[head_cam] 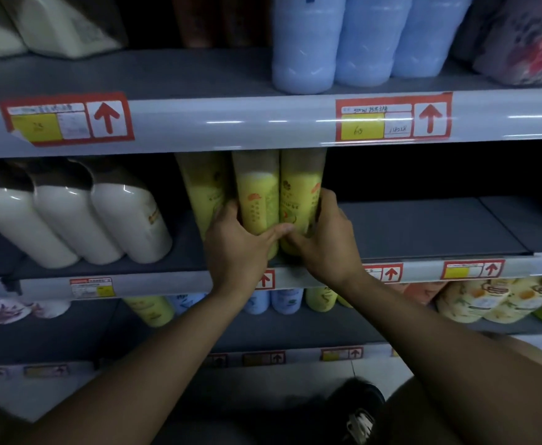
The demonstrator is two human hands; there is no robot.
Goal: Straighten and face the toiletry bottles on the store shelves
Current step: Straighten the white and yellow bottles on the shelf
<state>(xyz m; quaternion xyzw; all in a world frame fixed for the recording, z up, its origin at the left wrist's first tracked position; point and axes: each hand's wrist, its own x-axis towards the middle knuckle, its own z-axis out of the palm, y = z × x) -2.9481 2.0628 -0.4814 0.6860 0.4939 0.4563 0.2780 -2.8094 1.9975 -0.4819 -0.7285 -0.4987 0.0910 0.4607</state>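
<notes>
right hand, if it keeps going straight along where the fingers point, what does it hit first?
The right hand already grips the rightmost yellow bottle, so that bottle comes first. Beyond its fingertips lies the dark back of the shelf; depth there is unclear.

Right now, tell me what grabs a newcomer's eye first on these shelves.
Two hands meet mid-frame on the middle shelf: the left hand grips one yellow bottle and the right hand grips its neighbour, thumbs touching. White bottles lean at the left. Above, pale blue bottles stand over red arrow price tags.
</notes>
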